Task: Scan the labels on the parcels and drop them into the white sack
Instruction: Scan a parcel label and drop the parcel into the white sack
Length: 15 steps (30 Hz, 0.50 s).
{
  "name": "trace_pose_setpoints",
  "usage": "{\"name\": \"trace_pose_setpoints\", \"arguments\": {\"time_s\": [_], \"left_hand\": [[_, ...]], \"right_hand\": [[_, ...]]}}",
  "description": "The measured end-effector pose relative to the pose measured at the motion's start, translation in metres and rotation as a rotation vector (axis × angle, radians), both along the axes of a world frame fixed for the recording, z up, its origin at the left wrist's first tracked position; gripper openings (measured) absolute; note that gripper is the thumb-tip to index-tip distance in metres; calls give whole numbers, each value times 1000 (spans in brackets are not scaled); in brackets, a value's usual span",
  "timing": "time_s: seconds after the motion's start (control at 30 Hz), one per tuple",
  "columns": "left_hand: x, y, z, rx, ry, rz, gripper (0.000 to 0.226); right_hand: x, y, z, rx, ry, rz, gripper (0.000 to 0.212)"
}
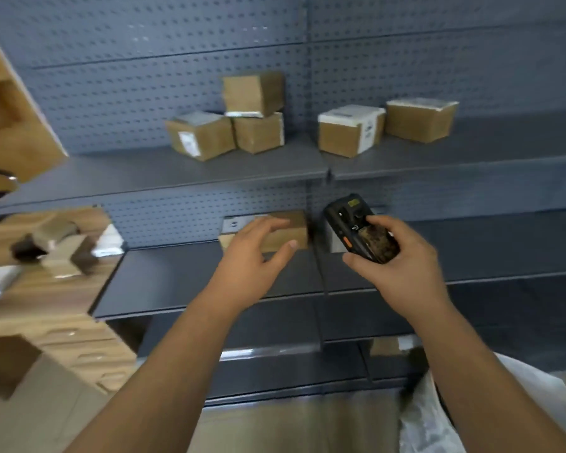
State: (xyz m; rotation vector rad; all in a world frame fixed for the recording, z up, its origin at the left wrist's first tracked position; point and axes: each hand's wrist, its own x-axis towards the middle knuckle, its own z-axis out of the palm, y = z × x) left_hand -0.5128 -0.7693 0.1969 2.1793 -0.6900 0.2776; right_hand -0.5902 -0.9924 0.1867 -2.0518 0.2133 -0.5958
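Pick-up step: my left hand [258,248] reaches, fingers spread, onto the parcel [285,230] on the middle shelf [183,276]. My right hand [402,266] grips the scanner [360,227]. Next, probably: lift and turn the parcel's label to the scanner.

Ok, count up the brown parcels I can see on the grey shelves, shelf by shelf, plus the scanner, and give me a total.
Upper shelf parcels: 5, the first at
Middle shelf parcels: 1, under the left hand
Scanner, in the right hand: 1
Total: 7
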Motion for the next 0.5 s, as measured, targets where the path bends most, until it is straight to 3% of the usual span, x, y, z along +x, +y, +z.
{"name": "trace_pose_setpoints", "arguments": {"time_s": [0.33, 0.5], "left_hand": [[-68, 332, -4, 21, 23, 451, 34], [-109, 460, -1, -26, 65, 690, 36]], "right_hand": [[34, 308, 4, -29, -8, 430, 57], [44, 449, 7, -56, -3, 631, 58]]}}
